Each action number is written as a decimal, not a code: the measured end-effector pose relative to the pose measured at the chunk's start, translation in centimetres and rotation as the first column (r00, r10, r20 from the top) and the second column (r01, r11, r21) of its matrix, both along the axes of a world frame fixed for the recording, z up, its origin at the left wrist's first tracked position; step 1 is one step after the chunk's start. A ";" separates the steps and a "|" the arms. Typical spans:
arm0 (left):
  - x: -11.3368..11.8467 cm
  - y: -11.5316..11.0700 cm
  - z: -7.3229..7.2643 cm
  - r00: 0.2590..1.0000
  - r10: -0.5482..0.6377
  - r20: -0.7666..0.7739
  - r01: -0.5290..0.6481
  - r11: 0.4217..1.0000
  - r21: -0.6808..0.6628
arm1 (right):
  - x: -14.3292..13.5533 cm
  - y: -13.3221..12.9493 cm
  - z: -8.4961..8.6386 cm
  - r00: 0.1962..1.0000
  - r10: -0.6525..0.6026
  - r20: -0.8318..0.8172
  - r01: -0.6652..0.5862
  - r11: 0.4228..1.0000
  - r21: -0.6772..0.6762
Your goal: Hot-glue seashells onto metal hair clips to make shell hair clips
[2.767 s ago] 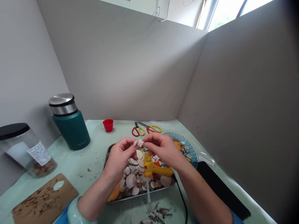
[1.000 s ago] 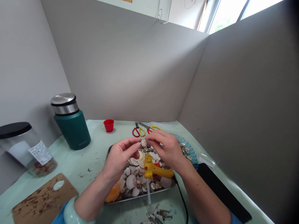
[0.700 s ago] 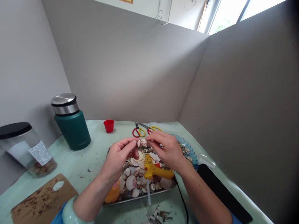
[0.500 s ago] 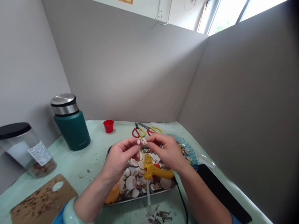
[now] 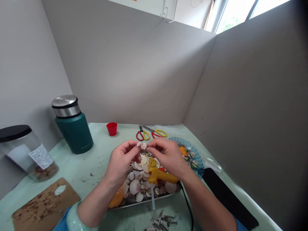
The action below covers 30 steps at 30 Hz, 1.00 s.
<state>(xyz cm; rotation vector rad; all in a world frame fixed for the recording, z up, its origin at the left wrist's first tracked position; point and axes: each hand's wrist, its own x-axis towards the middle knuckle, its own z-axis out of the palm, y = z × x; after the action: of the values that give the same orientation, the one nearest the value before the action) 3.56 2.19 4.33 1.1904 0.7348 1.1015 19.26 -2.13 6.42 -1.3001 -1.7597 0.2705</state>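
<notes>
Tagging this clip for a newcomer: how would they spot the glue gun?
Find the central metal tray of shells. Over its right half is the yellow glue gun, its pale stick jutting past the near rim. Unlike the shells, it trails a black cord.

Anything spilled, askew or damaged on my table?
Mostly just mess: the board at left has dark brown blotches, and crumbs dot the cloth to its right. The glue gun sits over the shells, no stand visible, its glue stick poking past the tray's near rim. I see no clear damage.
</notes>
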 end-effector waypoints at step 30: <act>-0.1 1.2 -1.5 0.976 -0.206 -0.069 0.197 0.973 -0.124 | 4.8 -0.8 2.0 0.976 -0.208 -0.063 0.192 0.962 -0.196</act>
<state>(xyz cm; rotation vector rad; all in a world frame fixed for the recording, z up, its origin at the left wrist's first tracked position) 3.45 3.36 2.84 1.1869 0.7134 0.8348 24.04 -2.98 8.46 -1.5684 -1.5479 0.3781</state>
